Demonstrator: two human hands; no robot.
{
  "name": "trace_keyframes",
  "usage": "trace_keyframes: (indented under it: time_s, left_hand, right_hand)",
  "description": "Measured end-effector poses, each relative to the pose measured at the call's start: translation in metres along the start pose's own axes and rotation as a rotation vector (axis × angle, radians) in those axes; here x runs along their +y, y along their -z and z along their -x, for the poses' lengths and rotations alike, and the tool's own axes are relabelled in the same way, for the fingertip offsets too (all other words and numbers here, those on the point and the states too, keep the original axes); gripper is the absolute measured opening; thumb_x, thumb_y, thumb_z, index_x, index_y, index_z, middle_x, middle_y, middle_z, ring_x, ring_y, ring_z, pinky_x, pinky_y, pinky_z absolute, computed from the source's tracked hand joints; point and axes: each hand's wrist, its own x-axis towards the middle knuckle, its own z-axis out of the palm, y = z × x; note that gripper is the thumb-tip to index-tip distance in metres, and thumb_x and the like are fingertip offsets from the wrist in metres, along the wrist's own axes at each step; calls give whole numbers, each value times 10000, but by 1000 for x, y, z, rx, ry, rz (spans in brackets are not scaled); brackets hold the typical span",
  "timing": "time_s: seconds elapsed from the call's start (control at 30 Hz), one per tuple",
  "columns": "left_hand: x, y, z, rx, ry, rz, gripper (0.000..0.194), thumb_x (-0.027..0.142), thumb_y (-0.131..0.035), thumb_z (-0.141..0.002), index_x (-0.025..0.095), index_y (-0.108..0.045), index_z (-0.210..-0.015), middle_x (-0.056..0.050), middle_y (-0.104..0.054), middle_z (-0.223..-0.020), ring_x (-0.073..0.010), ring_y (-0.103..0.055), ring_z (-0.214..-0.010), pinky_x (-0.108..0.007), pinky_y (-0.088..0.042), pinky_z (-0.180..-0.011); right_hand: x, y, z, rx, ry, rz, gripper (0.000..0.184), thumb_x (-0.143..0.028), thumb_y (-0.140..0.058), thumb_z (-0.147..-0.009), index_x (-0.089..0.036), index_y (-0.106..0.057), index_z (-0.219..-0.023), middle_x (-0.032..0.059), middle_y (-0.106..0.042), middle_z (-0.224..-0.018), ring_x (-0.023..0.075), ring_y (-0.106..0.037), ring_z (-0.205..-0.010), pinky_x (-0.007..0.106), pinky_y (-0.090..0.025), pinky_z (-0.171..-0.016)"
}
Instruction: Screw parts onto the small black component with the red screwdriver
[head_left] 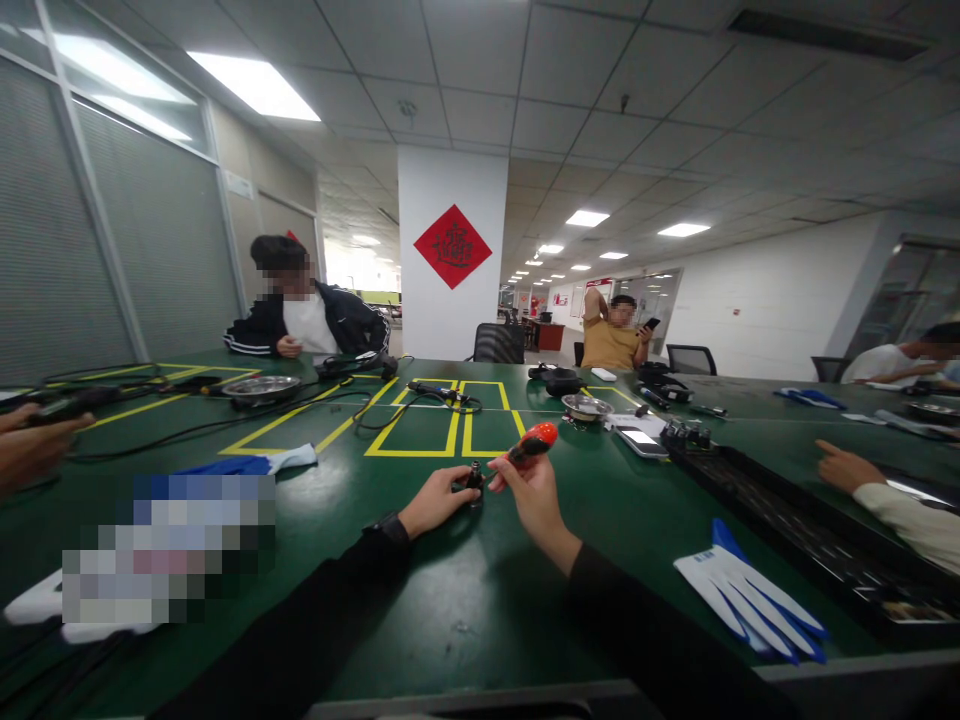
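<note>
My left hand [441, 500] is closed around a small black cylindrical part [475, 482] with a narrower top, standing upright at the table's surface. In my right hand [538, 497] is a screwdriver [534, 442] with a red and black handle. Its handle end points up and to the right, and its shaft slants down to the left toward the small part. Whether the tip touches the part is too small to tell.
Yellow tape rectangles mark the green table [420, 600]. A white-and-blue glove [750, 595] and a long black tray [810, 530] lie to the right. Metal bowls [262, 386] and cables sit further back. Other people sit around the table; a co-worker's hand [847, 467] rests at right.
</note>
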Motion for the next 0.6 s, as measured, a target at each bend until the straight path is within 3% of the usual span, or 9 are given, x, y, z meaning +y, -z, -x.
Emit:
trace_keyframes:
  time_s: [0.1,0.27,0.4,0.5,0.6]
  left_hand:
    - [-1,0,0,4,1,5,230,281,-536,-722,139,-642,-869,-31,-648,-813,-182,-568,-766,-267,-418,-744]
    - [-3,-1,0,8,-16,-17,213,290,-533,-727,131,-639,-823,-24,-647,-797,-170,-567,-739,-250,-415,-709]
    - [-1,0,0,3,-15,-23,225,291,-527,-729,135,-640,-845,-23,-653,-806,-171,-570,-742,-248,-416,-709]
    - [1,1,1,-3,-11,-14,240,291,-527,-726,145,-640,-878,-25,-657,-824,-177,-574,-758,-250,-419,-716]
    - [2,1,1,0,1,-8,244,289,-531,-724,143,-640,-885,-29,-656,-827,-181,-575,-766,-260,-421,-736]
  right_hand:
    - [-1,2,-2,-6,-22,-30,222,-299,-622,-733,-179,-493,-869,-4,-609,-695,117,-570,-498,251,-478,-504]
    - [-5,1,-3,-75,-9,-70,281,-311,-508,-810,-217,-453,-1069,31,-622,-881,115,-584,-565,265,-494,-541]
    - [-5,1,-5,31,62,93,303,-294,-610,-738,-204,-514,-1011,60,-601,-993,143,-591,-701,259,-484,-580]
    - [-5,3,-6,52,121,138,263,-269,-654,-703,-199,-523,-921,36,-611,-904,161,-583,-776,309,-470,-742]
    - [-5,3,-6,-39,97,50,202,-295,-596,-758,-220,-474,-900,-22,-567,-718,146,-573,-668,324,-471,-733]
